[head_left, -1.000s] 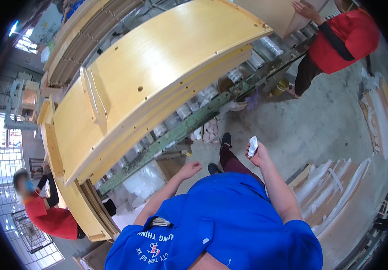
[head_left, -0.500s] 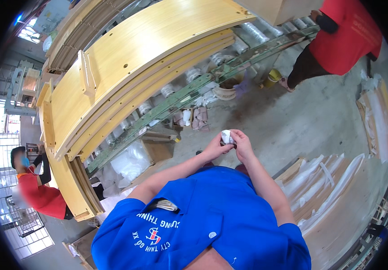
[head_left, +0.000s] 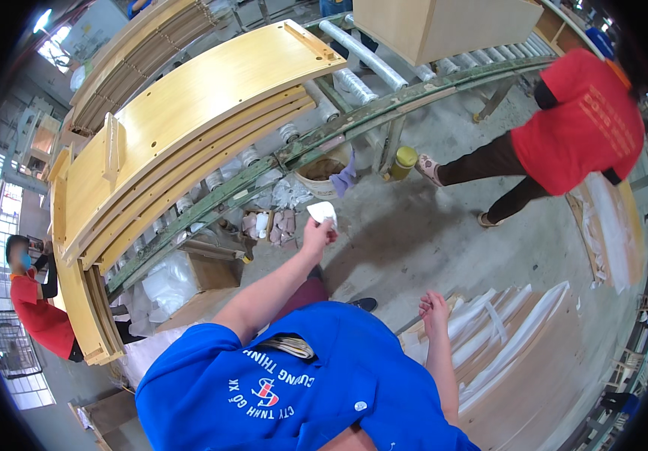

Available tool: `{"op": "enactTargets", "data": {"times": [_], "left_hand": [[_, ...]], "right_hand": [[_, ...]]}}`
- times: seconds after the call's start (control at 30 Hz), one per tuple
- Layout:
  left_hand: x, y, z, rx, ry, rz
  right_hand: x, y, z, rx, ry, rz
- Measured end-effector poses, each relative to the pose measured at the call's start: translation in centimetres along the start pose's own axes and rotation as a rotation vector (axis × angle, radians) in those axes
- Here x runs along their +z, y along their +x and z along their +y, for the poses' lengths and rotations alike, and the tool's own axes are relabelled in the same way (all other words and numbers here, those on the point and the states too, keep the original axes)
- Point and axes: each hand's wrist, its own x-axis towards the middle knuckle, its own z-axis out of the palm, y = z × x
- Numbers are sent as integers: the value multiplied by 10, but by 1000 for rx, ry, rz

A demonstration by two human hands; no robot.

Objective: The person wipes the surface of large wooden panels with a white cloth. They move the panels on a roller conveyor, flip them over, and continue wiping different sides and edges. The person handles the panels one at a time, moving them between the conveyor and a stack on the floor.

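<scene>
My left hand (head_left: 315, 239) is closed on a small white wad (head_left: 323, 213), which sticks out beyond the fingers; whether it is cloth or paper I cannot make out. It is held out in front of me, short of the roller conveyor's green rail (head_left: 290, 154). My right hand (head_left: 433, 311) hangs apart on the right, its fingers loosely bent with nothing seen in them. Beneath and beside it lie wooden panels with white wrapping strips (head_left: 481, 331). On the conveyor rests a stack of pale yellow wooden panels (head_left: 188, 94), to the left of my left hand.
A bucket (head_left: 318, 180) with a purple rag (head_left: 345, 175) and a yellow-green can (head_left: 403, 161) stand by the conveyor. A co-worker in red (head_left: 587, 128) is at the right, another (head_left: 37, 301) at the left. A large wooden box (head_left: 444, 30) sits on the rollers.
My hands have come apart: the left carries the white wad forward and left, the right has dropped back to the right. My view has shifted, and the right co-worker shows more fully.
</scene>
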Motion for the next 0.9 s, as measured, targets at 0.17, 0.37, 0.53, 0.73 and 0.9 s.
{"op": "enactTargets", "data": {"times": [0.17, 0.37, 0.53, 0.73, 0.9], "left_hand": [[8, 69, 24, 20, -112, 260], [23, 150, 65, 101, -179, 467], [67, 170, 102, 77, -452, 335], [69, 180, 100, 175, -69, 491], [69, 172, 69, 241, 796, 230]], "right_hand": [[-21, 21, 3, 16, 47, 39], [5, 41, -1, 25, -36, -60], [-15, 52, -21, 181, -192, 78], [-38, 108, -76, -79, -445, 232], [-40, 119, -80, -216, -731, 227]]}}
